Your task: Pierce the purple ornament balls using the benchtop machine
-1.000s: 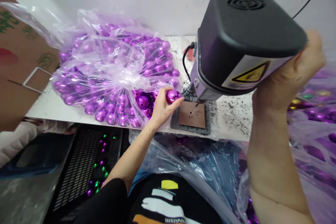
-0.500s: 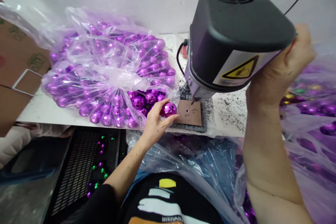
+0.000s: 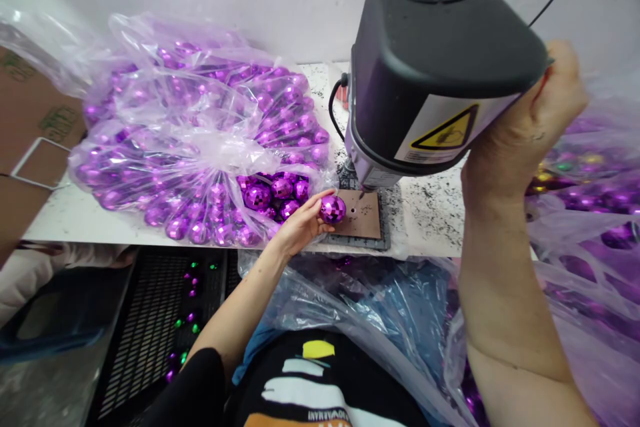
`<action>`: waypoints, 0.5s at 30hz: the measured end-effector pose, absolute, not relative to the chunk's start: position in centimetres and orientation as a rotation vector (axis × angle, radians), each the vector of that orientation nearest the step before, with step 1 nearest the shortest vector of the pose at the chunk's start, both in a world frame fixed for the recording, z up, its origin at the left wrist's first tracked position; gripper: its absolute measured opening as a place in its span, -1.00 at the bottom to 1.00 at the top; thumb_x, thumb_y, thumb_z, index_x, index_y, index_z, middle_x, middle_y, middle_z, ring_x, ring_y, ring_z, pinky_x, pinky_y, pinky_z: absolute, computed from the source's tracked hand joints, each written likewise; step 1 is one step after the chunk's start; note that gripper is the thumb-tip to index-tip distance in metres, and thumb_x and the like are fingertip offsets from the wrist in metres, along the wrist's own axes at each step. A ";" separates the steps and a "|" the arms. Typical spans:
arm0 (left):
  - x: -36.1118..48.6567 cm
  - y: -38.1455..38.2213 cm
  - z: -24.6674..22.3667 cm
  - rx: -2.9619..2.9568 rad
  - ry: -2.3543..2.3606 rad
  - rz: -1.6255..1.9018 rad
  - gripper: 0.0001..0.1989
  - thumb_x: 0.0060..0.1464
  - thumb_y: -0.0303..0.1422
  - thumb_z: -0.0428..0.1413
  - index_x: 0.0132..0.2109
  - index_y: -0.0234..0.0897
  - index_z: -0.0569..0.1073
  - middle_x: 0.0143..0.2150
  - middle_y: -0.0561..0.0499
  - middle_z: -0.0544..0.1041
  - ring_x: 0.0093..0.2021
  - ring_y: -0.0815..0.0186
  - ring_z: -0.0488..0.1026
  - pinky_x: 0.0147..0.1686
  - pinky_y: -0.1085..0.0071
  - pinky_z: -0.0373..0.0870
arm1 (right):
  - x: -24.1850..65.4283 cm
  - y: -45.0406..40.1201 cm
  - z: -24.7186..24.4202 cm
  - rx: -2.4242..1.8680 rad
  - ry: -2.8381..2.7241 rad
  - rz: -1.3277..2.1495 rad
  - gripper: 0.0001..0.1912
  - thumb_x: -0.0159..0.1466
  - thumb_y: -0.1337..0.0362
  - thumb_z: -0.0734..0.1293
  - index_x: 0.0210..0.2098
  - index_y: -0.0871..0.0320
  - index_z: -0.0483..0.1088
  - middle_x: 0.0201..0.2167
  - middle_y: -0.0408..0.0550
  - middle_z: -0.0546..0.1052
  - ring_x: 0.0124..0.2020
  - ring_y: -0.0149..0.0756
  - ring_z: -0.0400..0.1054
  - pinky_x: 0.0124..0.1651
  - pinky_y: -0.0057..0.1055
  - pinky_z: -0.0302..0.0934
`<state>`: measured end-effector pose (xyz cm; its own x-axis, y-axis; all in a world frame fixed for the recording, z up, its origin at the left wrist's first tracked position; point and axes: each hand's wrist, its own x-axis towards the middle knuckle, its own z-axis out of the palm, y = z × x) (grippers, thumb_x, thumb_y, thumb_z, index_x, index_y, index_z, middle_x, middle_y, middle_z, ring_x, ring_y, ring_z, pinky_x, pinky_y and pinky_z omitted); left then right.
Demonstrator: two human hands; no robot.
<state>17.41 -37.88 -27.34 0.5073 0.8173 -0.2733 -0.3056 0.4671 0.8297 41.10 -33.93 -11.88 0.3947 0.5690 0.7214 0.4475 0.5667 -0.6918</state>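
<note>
My left hand (image 3: pixel 303 225) holds a shiny purple faceted bauble (image 3: pixel 333 209) between thumb and fingers, over the left edge of a brown board (image 3: pixel 367 215). A small hole shows in the board, with dark specks around it. Above stands a black drill press (image 3: pixel 450 47) with a yellow warning label; its bit tip comes down over the board. My right hand (image 3: pixel 545 103) is closed at the machine's right side, its fingers mostly hidden, so what it grips is out of sight. Left of the board, a clear plastic bag (image 3: pixel 225 147) full of purple baubles lies open toward my left hand.
A cardboard box (image 3: pixel 35 127) stands at the far left. More bagged baubles (image 3: pixel 595 200) lie at the right. Below the table (image 3: pixel 100 230) are a black crate (image 3: pixel 145 320) with small green and purple beads and a clear plastic sheet (image 3: pixel 360 300). Dark shavings dot the tabletop.
My left hand has carried the bauble slightly right, onto the edge of the board, and turned with its fingers more stretched. My right hand stays at the machine; the whole view has shifted slightly.
</note>
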 end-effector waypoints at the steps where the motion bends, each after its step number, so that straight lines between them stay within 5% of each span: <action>1: 17.3 -37.8 -27.4 0.802 0.755 0.759 -0.38 0.08 0.00 0.23 0.21 -0.13 0.37 -0.05 -0.10 0.55 -0.19 0.24 0.58 -0.27 0.37 0.51 | 41.1 -34.0 -11.8 -1.037 -1.224 0.098 -0.30 0.13 -0.39 0.11 -0.46 0.20 0.05 -0.59 -0.26 0.05 -0.61 -0.69 -0.02 -0.60 -0.61 -0.22; 5: 18.0 -37.6 -27.3 0.968 0.853 0.779 -0.37 -0.03 -0.07 0.33 0.13 -0.23 0.40 -0.07 -0.10 0.54 -0.25 0.25 0.57 -0.35 0.41 0.47 | 40.8 -34.2 -11.6 -1.048 -1.212 0.097 -0.31 0.13 -0.38 0.11 -0.46 0.21 0.05 -0.58 -0.26 0.05 -0.58 -0.70 0.01 -0.57 -0.63 -0.21; 11: 20.3 -36.8 -27.6 1.663 1.170 0.870 -0.40 0.01 -0.21 0.33 0.15 -0.26 0.35 -0.02 -0.09 0.54 -0.02 0.15 0.52 -0.01 0.23 0.46 | 40.6 -34.2 -11.6 -1.085 -1.174 0.033 -0.31 0.14 -0.35 0.11 -0.44 0.24 0.09 -0.53 -0.24 0.09 -0.46 -0.68 0.12 -0.46 -0.64 -0.13; 15: 21.0 -36.5 -28.5 2.069 1.232 0.882 -0.35 0.06 -0.29 0.32 0.24 -0.24 0.28 0.18 -0.18 0.43 0.22 0.07 0.39 0.20 0.16 0.34 | 40.7 -34.2 -11.7 -1.093 -1.171 0.021 -0.31 0.16 -0.35 0.11 -0.42 0.26 0.14 -0.51 -0.22 0.13 -0.43 -0.65 0.14 -0.46 -0.65 -0.09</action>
<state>21.01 -36.52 -28.51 0.3585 0.9000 0.2481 0.5248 -0.4141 0.7437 40.75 -34.24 -11.67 0.4486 0.5275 0.7215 0.5013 0.5198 -0.6917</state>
